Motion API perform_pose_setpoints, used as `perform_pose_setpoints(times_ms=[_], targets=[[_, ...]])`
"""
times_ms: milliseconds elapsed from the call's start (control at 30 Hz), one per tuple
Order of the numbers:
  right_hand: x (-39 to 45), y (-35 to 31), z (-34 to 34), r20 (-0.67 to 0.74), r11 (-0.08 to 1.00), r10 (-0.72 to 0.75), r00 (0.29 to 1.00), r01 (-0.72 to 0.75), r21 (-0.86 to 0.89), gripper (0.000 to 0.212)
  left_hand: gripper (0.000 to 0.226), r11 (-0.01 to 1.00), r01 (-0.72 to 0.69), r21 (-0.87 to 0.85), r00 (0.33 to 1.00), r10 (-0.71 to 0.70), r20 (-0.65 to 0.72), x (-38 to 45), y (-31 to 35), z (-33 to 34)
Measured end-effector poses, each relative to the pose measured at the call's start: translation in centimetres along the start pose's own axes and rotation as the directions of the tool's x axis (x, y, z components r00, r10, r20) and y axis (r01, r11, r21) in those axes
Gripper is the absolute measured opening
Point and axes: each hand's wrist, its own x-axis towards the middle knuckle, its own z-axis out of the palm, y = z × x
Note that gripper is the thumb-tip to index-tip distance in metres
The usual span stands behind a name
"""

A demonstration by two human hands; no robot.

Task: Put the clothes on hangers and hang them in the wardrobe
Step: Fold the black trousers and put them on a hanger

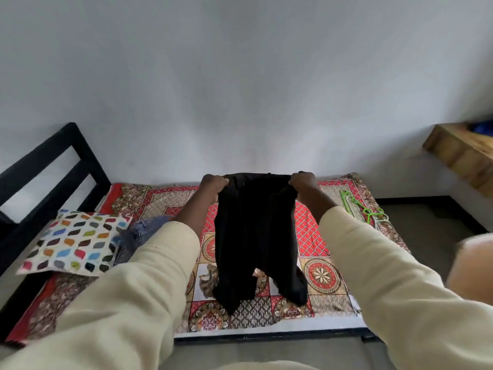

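From the head camera, a person holds up a pair of black trousers [256, 236] over a bed [312, 236]. The left hand [213, 186] has its fingers curled tight round the left end of the top edge, and the right hand [304, 184] grips the right end the same way. The trousers hang down between the two hands, with the top edge pulled flat. The two legs dangle low, and their ends seem to touch the patterned bed cover, though I cannot be sure. The cloth looks soft, floppy and light, so I think it will sag and fold wherever nothing holds it. It will not break. The top edge is a good place to hold, because the legs then fall straight. On the far right of the bed lie some green hangers [360, 206], well apart from the trousers. On the left lie a pillow [72, 241] with coloured spots and some blue cloth [138, 233] just beside it. A wooden shelf [458, 153] sticks out from the wall on the far right. No wardrobe can be seen here.
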Motion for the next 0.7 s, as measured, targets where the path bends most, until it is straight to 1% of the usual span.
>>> perform_pose_setpoints(times_ms=[33, 100, 133, 200, 367, 433, 500, 567, 600, 667, 700], targets=[[0.1, 0.5, 0.5, 0.012, 0.999, -0.006, 1.000, 0.005, 0.050, 0.022, 0.028, 1.000, 0.009, -0.023, 1.000, -0.008, 0.013, -0.2, -0.7, 0.3], [0.1, 2.0, 1.6, -0.004, 0.997, 0.013, 1.000, -0.012, 0.079, 0.012, 0.028, 0.998, -0.003, -0.059, 0.999, 0.006, 0.046, -1.2, -1.8, 1.1], [0.3, 2.9, 2.1, -0.011, 0.996, 0.001, 1.000, 0.000, 0.089, 0.012, 0.029, 0.997, -0.028, -0.070, 0.998, 0.032, 0.050, -1.7, -2.0, 1.5], [-0.5, 3.6, 2.9, 0.021, 0.993, -0.054, 0.998, 0.052, 0.103, 0.015, 0.029, 0.993, -0.088, -0.084, 0.994, 0.093, 0.057, -2.6, -2.4, 2.4], [-3.7, 2.5, 4.6, 0.141, 0.970, -0.191, 0.971, 0.165, 0.178, 0.015, 0.011, 0.972, -0.188, -0.144, 0.975, 0.202, 0.089, -3.4, -1.9, 4.8], [-4.6, 1.7, 4.9, 0.165, 0.960, -0.246, 0.955, 0.217, 0.177, 0.015, 0.011, 0.967, -0.218, -0.134, 0.970, 0.229, 0.077, -2.9, -1.5, 5.2], [-5.3, 0.9, 4.8, 0.176, 0.948, -0.297, 0.939, 0.267, 0.173, 0.019, 0.020, 0.965, -0.234, -0.117, 0.969, 0.242, 0.057, -1.6, -1.3, 5.2], [-5.6, 0.2, 4.6, 0.171, 0.935, -0.347, 0.922, 0.328, 0.132, 0.029, 0.032, 0.959, -0.267, -0.092, 0.962, 0.271, 0.040, -1.1, -0.7, 5.0], [-5.7, 0.0, 4.5, 0.155, 0.925, -0.377, 0.913, 0.363, 0.110, 0.029, 0.030, 0.955, -0.285, -0.084, 0.957, 0.289, 0.036, -0.6, -0.4, 5.0], [-5.7, -0.1, 4.5, 0.103, 0.904, -0.423, 0.900, 0.410, 0.122, 0.014, 0.023, 0.946, -0.311, -0.089, 0.949, 0.315, 0.028, -1.7, 0.8, 4.7], [-5.9, -0.2, 4.5, 0.067, 0.895, -0.435, 0.898, 0.422, 0.147, 0.018, 0.023, 0.943, -0.318, -0.099, 0.947, 0.321, 0.022, -2.3, 1.5, 4.5]])
